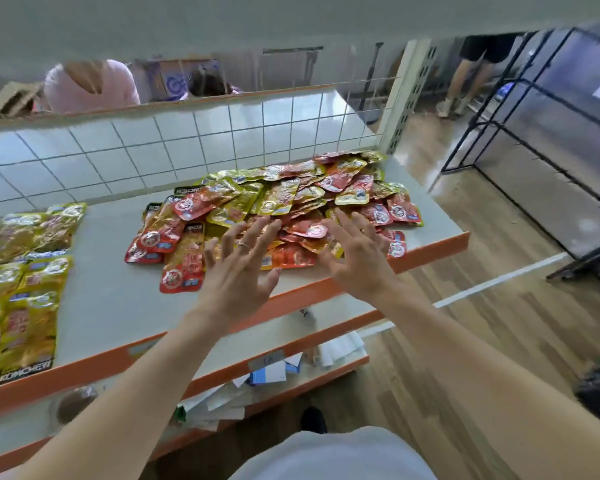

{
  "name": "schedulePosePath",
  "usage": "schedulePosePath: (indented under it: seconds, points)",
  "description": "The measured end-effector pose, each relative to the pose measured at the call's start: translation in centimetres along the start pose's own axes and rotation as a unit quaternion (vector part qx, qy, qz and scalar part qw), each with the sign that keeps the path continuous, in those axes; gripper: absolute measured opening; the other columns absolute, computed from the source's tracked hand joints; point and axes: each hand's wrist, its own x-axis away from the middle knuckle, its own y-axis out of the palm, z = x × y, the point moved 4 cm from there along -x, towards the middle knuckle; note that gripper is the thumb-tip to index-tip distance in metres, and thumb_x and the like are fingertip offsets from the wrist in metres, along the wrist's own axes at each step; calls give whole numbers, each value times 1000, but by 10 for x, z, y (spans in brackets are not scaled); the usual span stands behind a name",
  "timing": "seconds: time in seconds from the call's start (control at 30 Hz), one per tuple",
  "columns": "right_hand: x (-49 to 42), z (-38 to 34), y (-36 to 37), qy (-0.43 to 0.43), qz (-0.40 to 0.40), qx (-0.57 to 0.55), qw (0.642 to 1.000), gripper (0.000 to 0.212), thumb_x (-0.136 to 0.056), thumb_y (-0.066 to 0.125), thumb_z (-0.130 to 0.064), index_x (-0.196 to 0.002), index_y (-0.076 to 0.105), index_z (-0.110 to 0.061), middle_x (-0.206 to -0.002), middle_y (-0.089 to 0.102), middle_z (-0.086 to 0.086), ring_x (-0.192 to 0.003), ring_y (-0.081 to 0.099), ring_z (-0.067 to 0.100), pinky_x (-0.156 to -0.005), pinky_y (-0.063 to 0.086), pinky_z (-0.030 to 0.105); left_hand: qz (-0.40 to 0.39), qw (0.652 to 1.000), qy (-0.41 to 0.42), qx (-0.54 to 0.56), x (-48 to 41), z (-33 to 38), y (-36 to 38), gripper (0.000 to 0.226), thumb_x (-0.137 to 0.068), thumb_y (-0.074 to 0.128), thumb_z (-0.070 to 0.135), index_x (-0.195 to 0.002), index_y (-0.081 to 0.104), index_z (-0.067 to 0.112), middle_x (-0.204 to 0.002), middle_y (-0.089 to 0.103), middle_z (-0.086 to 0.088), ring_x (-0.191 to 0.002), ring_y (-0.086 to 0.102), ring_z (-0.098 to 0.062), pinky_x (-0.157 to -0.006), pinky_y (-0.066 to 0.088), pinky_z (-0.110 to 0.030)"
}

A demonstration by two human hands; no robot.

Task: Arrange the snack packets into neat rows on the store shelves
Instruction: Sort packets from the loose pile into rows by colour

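Left hand (238, 271), right hand (357, 258), packets (291, 195) near shelf edge (430, 252)

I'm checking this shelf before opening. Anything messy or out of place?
Yes. The red and yellow packets on the right of the shelf lie in a loose heap, overlapping at all angles, unlike the yellow packets at the left, laid in rows. The left hand and right hand are open above its near edge.
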Motion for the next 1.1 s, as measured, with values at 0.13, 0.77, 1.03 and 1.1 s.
schedulePosePath:
  seconds: [0.13, 0.77, 1.03, 1.1]
  points:
    - [-6, 52, -19, 27, 9, 4, 1000, 56, -95, 59, -38, -148, 44, -31, -163, 26, -7, -151, 10, 14, -115, 13, 50, 6, 999, 34, -35, -26, 37, 16, 85, -85, 68, 46, -155, 21, 40, -163, 23, 13, -145, 22, -23, -107, 23, -54]
    - [-72, 94, -32, 49, -123, 62, 989, 65, -89, 65, -35, -148, 41, -19, -152, 38, 0, -138, 24, 26, -103, 25, 47, 59, 980, -166, 95, -69, 8, 7, 60, -92, 26, 53, -140, 44, 21, -144, 48, 1, -135, 28, -17, -101, 18, -42]
    - [-72, 93, -33, -130, -114, 120, 978, 53, -92, 56, -52, -137, 56, -23, -125, 50, 1, -126, 36, 24, -104, 38, 50, 9, 965, -256, -58, -87, -26, -11, 49, -95, 55, 38, -136, 49, 14, -143, 47, -7, -133, 37, -30, -104, 32, -49]
    - [-69, 97, -36, -153, -90, 92, 980, 54, -92, 54, -56, -130, 62, -19, -120, 54, 1, -120, 42, 23, -98, 45, 48, -21, 962, -258, -91, -91, -30, -12, 54, -93, 56, 41, -138, 49, 13, -144, 46, -7, -133, 40, -31, -102, 37, -48]
